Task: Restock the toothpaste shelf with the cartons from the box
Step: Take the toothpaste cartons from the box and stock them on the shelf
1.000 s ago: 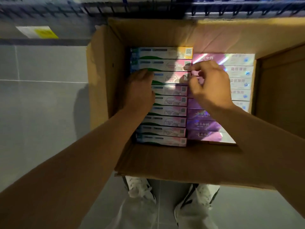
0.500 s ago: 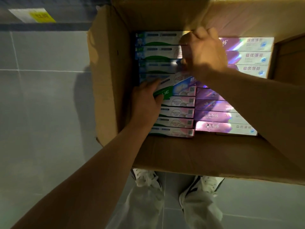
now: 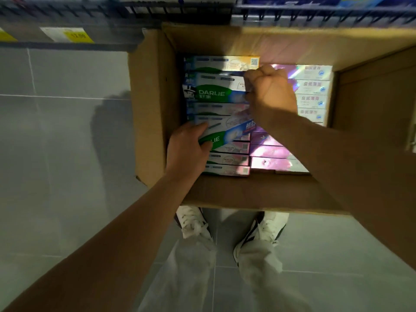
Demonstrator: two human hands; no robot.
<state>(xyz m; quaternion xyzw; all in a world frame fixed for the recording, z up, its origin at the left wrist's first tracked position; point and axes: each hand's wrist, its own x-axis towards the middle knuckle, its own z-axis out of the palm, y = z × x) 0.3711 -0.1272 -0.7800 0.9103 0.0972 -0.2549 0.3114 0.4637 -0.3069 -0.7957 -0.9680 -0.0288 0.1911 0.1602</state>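
Nearest the camera, two white lace-up shoes [image 3: 229, 224] and pale, creased trouser legs [image 3: 202, 273] stand on a floor of smooth grey tiles [image 3: 56, 154] with thin pale grout lines; just beyond the toes sits an open cardboard box [image 3: 247, 194], matte brown, its flaps folded outward; inside it, slim rectangular cartons lie packed on edge in two columns, a green-and-white column at the left and a glossy, iridescent purple column [image 3: 313, 86] at the right. The left hand [image 3: 186, 149] reaches in at the near left, its fingers and thumb curled round the end of a tilted carton [image 3: 227, 134], which rides up out of its row with its printed green-and-blue face showing; farther in, the right hand [image 3: 270, 91] is bunched like a fist, its fingertips pinching the right end of a second carton [image 3: 213, 92] that lies turned face-up, its green band and white lettering plain to read; the two hands are apart, each on its own carton. Beyond the box runs a dark wire shelf [image 3: 315, 14] edge, blurred; at the far left a yellow price label [image 3: 76, 36] sits on a shelf rail.
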